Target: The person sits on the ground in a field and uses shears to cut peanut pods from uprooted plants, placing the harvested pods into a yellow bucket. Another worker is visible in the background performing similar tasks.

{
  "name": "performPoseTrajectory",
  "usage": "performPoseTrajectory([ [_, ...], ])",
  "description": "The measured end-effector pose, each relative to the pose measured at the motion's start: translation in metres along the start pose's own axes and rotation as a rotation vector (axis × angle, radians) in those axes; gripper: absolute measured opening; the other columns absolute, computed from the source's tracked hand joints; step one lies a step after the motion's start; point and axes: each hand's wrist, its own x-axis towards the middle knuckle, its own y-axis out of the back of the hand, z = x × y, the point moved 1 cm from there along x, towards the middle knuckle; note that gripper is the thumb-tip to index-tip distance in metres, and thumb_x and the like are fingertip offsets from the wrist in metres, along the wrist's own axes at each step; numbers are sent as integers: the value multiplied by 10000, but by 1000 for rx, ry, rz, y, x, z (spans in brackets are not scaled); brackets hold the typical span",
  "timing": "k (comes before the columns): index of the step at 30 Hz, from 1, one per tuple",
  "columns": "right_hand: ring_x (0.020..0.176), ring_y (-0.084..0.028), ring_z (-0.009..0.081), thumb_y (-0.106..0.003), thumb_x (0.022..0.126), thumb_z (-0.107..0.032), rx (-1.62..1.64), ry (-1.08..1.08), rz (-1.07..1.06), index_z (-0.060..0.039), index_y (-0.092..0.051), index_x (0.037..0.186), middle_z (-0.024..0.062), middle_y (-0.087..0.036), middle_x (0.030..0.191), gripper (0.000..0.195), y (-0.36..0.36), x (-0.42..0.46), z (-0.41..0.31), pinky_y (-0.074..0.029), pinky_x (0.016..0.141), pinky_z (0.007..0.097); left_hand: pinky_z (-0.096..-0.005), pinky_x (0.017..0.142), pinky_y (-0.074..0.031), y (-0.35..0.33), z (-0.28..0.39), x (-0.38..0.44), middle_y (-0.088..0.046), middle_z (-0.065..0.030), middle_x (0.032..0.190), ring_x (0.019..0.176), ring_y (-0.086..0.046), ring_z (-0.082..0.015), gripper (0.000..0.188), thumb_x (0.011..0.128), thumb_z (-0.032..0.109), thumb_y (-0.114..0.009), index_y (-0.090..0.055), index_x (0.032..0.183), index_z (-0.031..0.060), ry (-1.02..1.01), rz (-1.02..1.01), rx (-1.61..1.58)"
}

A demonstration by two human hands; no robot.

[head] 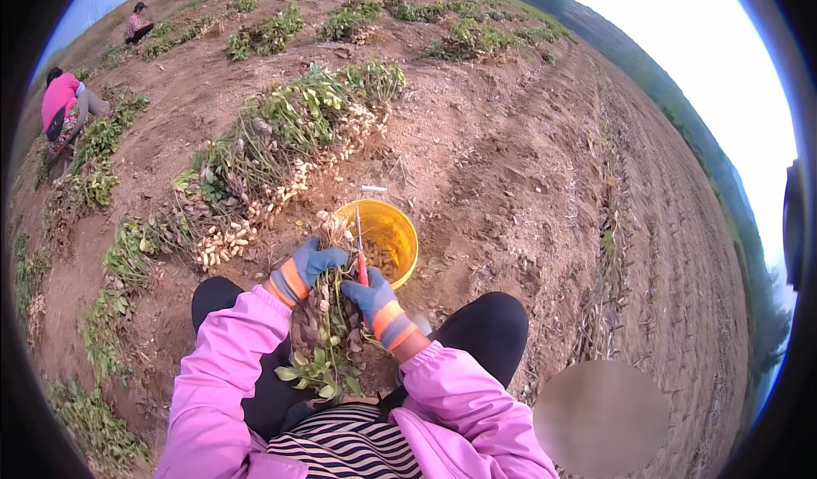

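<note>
My left hand (310, 267), in a blue-grey glove with an orange cuff, grips a bunch of peanut plants (329, 326) near the roots. The leafy ends hang down between my knees, and pale peanut pods (333, 225) cluster at the upper end. In my gloved right hand (373, 297) is a red-handled cutting tool (362, 268), its metal blade pointing up beside the roots; whether it is a knife or shears, I cannot tell. Just beyond both hands, a yellow bucket (408, 231) stands on the soil with loose peanuts (381, 257) inside.
A row of pulled peanut plants (274, 128) with exposed pods (223, 244) runs up and away at the left. A small white object (374, 188) lies behind the bucket. Two people (62, 103) are low among plants at the far left. Bare furrowed soil (670, 223) spreads rightward.
</note>
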Motion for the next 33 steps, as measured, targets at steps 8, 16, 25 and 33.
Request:
performPoseTrajectory([
  [8,621,-473,97,-727,775,-194,-44,-67,12,16,-522,1003,14,-532,758,372,-16,-16,-14,-403,533,267,-319,803,-551,20,-31,1,-687,-79,1027,885,-674,-174,410,799,158,-711,-614,1155,-21,9,-12,-145],
  [16,599,-579,147,-703,779,-234,-306,160,208,11,-537,1047,84,-594,762,399,-7,4,33,-465,511,298,-302,835,-508,5,-26,-7,-658,-78,1066,923,-619,-149,546,784,230,-767,-561,1209,-44,19,230,115],
  [25,796,-595,186,-725,727,-223,-524,145,333,17,-545,1120,112,-639,869,495,-8,-8,18,-484,750,325,-311,849,-500,-25,0,-34,-632,-123,1133,964,-603,-163,577,824,244,-757,-514,1233,-83,24,294,247],
  [33,826,-645,307,-702,744,-200,-597,241,309,-3,-518,1165,173,-650,909,500,-23,-29,-6,-492,764,391,-364,780,-518,-8,-23,-33,-669,-185,1016,880,-622,-185,664,752,363,-803,-567,1087,-160,7,552,421],
])
